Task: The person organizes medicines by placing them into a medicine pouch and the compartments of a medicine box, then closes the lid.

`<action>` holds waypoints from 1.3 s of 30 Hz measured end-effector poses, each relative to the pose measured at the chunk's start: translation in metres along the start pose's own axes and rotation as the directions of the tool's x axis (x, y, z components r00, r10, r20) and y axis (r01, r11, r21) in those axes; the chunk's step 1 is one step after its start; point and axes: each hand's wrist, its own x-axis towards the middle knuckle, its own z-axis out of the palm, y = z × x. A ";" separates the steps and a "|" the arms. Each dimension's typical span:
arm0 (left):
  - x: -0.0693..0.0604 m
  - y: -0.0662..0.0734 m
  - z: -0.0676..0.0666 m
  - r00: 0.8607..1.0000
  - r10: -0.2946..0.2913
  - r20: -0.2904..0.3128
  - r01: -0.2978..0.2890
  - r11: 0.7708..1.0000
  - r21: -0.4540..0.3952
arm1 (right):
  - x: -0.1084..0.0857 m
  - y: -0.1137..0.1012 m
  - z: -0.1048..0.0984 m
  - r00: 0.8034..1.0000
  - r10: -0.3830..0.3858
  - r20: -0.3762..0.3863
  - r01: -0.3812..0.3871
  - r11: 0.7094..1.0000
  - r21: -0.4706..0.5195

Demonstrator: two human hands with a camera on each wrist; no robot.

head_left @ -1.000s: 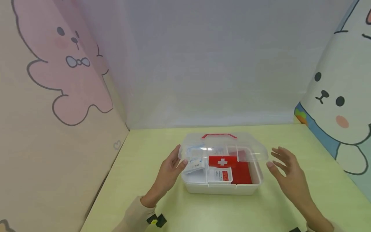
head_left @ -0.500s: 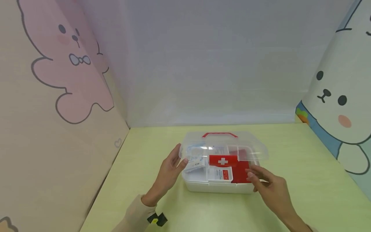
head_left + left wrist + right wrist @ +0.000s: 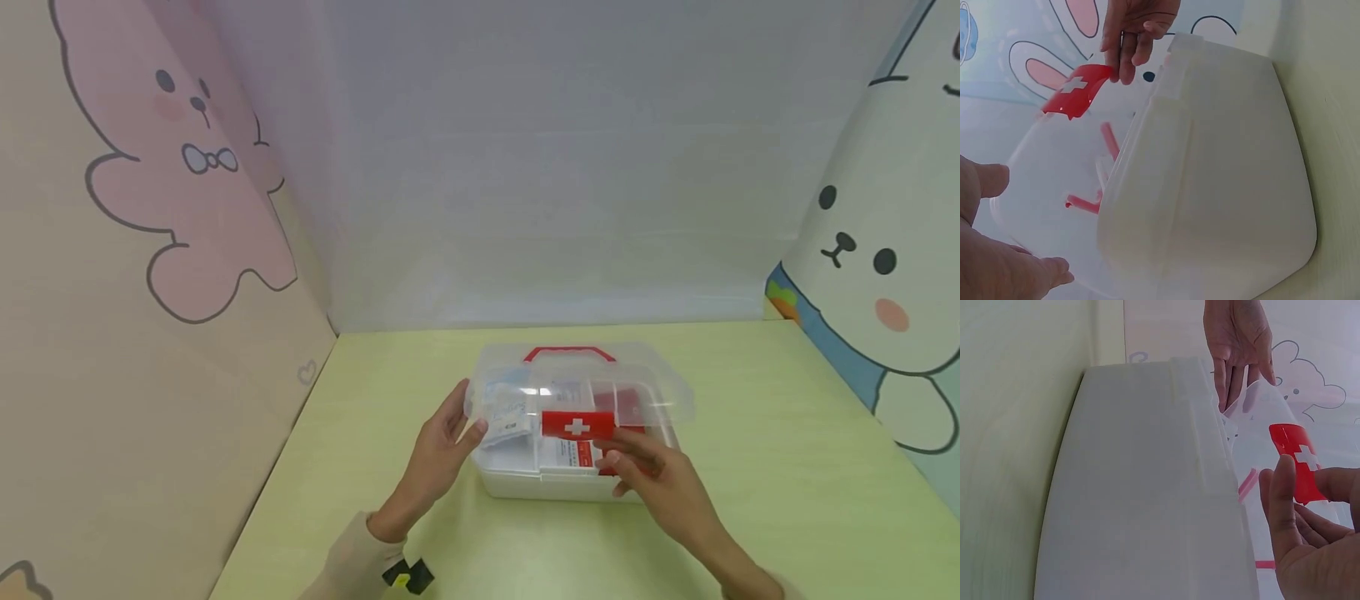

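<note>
A first-aid box [image 3: 562, 487] with a pale base stands on the table, its clear lid [image 3: 671, 404] tilted part-way up. A red latch [image 3: 576, 426] with a white cross hangs from the lid's front edge. My left hand [image 3: 435, 458] holds the lid's left edge between thumb and fingers. At the latch's right end is my right hand [image 3: 667, 496], fingers loosely bent. Its fingertips look close to or touching the latch in the left wrist view. Inside the box lie a white packet [image 3: 506, 425] and a red-and-white labelled pack [image 3: 573, 454], partly behind the latch.
The pale green table [image 3: 390, 392] runs back to a whitish wall [image 3: 555, 167]. A pink cartoon bear [image 3: 202, 217] marks the left wall, and a white cartoon animal [image 3: 855, 317] the right one. A red handle [image 3: 570, 350] sits on the lid.
My right hand has come leftward from beside the box to the latch's right end. The lid's front edge sits slightly lower. My left hand stays at the lid's left edge.
</note>
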 end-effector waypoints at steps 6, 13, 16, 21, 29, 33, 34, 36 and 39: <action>-0.003 -0.004 0.001 1.000 0.028 0.005 -0.028 0.999 -0.018 | -0.003 0.001 0.002 0.999 0.044 -0.025 -0.045 0.999 -0.031; -0.006 -0.010 0.002 0.999 0.040 0.011 -0.040 0.999 0.001 | -0.005 0.001 0.004 0.992 0.119 -0.041 -0.120 0.992 -0.027; -0.008 -0.013 0.002 0.999 0.030 0.014 -0.030 0.999 0.017 | -0.006 0.002 0.006 0.978 0.205 -0.043 -0.206 0.978 -0.039; -0.011 -0.021 0.003 1.000 0.003 0.008 -0.003 0.997 0.081 | -0.012 0.005 0.009 0.949 0.312 -0.043 -0.314 0.947 -0.062; -0.017 -0.035 0.006 0.999 -0.028 -0.016 0.030 0.984 0.174 | -0.018 0.016 0.016 0.925 0.380 -0.028 -0.381 0.920 -0.089; -0.020 -0.039 0.006 0.999 -0.029 -0.013 0.031 0.986 0.166 | -0.020 0.022 0.017 0.927 0.375 -0.010 -0.374 0.923 -0.088; -0.020 -0.040 0.006 1.000 -0.029 -0.010 0.031 0.986 0.163 | -0.020 0.023 0.017 0.929 0.371 -0.004 -0.370 0.925 -0.087; -0.020 -0.041 0.007 0.999 -0.032 -0.005 0.032 0.987 0.160 | -0.020 0.026 0.017 0.933 0.361 0.007 -0.359 0.930 -0.079; -0.020 -0.043 0.007 0.999 -0.042 0.003 0.041 0.987 0.155 | -0.021 0.029 0.017 0.944 0.329 0.012 -0.327 0.942 -0.075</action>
